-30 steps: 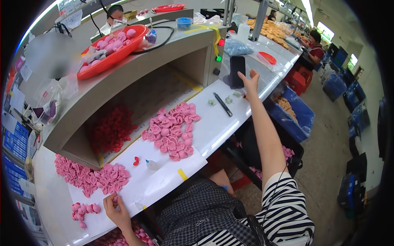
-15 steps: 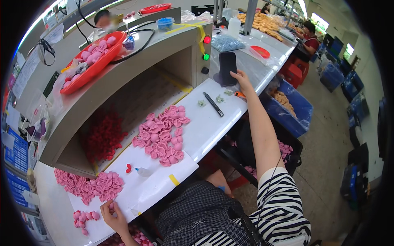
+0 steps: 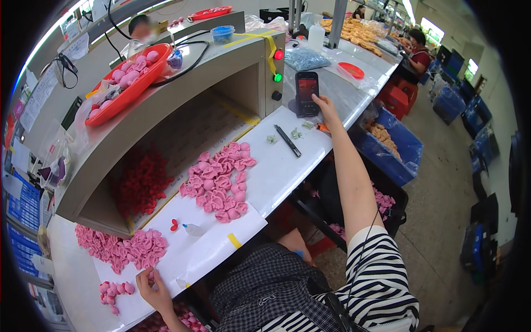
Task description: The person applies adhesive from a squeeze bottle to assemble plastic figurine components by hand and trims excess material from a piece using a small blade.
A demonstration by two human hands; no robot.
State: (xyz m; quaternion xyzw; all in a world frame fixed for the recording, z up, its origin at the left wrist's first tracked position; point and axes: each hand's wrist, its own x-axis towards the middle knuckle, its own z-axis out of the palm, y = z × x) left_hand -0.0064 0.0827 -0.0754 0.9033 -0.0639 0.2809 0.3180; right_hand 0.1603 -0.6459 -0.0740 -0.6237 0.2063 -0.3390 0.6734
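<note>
My right hand reaches far forward and grips the right edge of a black phone, its thumb at the lit screen. The phone stands upright on the bench, beside the heater-like box. At the near left, my left hand is closed in a pinch on a small pink piece, mostly covered by the fingers. Close to it lie a pile of ruffled pink pieces and a few round pink pieces. A small glue bottle and a red heart-shaped piece lie farther in.
A curved grey box with red pieces inside spans the bench. Pink pieces are heaped before it; a black pen lies beyond. A red tray sits on top. A blue bin stands right.
The phone's screen has gone from dark to lit, showing a reddish picture. Both hands stay in nearly the same places.
</note>
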